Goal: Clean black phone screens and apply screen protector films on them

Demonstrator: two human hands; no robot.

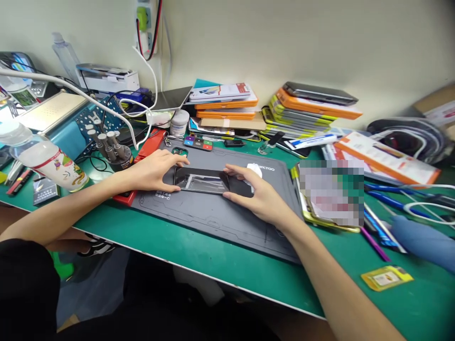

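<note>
A black smartphone (203, 182) lies lengthwise before me, its glossy face up with pale reflections on it. My left hand (152, 173) grips its left end between thumb and fingers. At the opposite end, the thumb and fingers of my right hand (253, 193) close around the right edge. Beneath is a dark grey work mat (216, 222); whether the phone rests on it or is slightly raised I cannot tell. A white object (255, 169) lies just behind my right hand, partly hidden. Near my left fingertips is a small recess with green parts (180, 151).
Screwdrivers in a round holder (115, 154) and a bottle (53, 163) stand left. Stacked orange boxes (227, 105) line the wall. A white cable (95, 106) arcs over the left side. Blue-handled pliers (394, 200) and a yellow packet (386, 277) lie right on the green table (177, 241).
</note>
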